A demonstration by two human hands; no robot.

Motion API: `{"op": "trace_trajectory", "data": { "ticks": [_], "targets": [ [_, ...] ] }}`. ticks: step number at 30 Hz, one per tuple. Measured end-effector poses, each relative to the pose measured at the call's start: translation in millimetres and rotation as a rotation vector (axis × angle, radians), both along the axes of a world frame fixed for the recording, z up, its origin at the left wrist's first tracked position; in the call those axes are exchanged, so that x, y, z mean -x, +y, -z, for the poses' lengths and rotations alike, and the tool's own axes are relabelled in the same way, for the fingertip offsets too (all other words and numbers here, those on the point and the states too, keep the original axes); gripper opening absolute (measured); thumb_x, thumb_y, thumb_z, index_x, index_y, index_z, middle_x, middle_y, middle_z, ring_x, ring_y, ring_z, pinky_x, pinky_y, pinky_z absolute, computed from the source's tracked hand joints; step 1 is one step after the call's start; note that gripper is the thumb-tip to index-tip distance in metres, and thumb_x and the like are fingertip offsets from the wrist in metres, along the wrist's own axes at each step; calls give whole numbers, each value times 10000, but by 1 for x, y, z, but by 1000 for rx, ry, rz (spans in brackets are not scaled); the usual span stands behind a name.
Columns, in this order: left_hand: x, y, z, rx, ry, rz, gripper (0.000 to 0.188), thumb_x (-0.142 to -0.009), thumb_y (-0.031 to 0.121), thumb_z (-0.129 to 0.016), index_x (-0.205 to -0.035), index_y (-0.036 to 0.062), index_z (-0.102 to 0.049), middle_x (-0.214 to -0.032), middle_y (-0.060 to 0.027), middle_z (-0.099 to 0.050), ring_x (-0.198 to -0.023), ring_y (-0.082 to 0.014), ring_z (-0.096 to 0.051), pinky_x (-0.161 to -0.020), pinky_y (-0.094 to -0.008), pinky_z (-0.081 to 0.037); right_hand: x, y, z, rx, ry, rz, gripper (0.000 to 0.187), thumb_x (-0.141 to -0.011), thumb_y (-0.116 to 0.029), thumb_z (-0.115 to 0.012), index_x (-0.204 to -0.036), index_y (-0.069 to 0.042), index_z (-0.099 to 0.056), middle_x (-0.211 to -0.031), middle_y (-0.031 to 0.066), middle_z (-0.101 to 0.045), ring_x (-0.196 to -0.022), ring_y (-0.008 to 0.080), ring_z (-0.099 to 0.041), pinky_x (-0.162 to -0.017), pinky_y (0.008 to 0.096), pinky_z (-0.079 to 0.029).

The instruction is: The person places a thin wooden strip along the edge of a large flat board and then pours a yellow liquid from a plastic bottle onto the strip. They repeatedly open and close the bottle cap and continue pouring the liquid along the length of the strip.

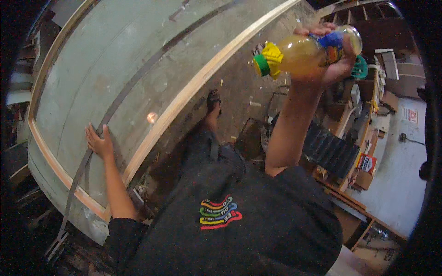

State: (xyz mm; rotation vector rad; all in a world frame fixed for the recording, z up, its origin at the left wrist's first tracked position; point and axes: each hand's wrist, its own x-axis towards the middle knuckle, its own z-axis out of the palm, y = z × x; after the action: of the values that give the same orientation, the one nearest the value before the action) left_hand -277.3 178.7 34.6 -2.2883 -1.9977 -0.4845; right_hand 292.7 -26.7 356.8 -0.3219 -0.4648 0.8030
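Note:
My right hand (341,66), raised at the upper right, is wrapped round a clear plastic bottle (301,56) of cloudy yellowish liquid. The bottle lies tilted on its side, its green cap (261,65) pointing left and slightly down. Something yellow and crumpled (275,60) is bunched round its neck, and a blue label shows between my fingers. At the left, my left hand (100,142) rests with fingers spread on a long, thin, dark strip (154,60). The strip runs in a curve across a large grey-green panel (99,50).
Pale wooden battens (202,83) border the panel. A dark ribbed piece (329,146) and a cluttered wooden shelf unit (368,133) stand to my right, near a green plastic item (359,68). Small scraps dot the brown floor (251,94), where my foot (213,99) shows.

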Motion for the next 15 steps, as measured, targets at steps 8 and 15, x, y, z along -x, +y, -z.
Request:
{"op": "trace_trajectory", "data": {
  "ticks": [8,15],
  "targets": [
    [-5,2,0,-17,10,4,774,-922,665,-536,-1520,191,-413,-1596,-94,-370,-1488,-299,-306,-1199,-553,-194,65,-5,-34,148,-240,279,368,-860,-278,-648,-1126,-33,-584,-983,82,-644,-951,243,-620,-947,482,-453],
    [-7,0,1,7,31,-37,764,-934,649,-528,-1516,167,-415,-1591,-119,-372,-1488,-304,-304,-1190,-561,-206,86,4,-54,-88,-680,25,739,-881,-454,-705,-1400,-39,-381,-1277,162,-531,-1171,337,-546,-1031,517,-430]
  ]
}}
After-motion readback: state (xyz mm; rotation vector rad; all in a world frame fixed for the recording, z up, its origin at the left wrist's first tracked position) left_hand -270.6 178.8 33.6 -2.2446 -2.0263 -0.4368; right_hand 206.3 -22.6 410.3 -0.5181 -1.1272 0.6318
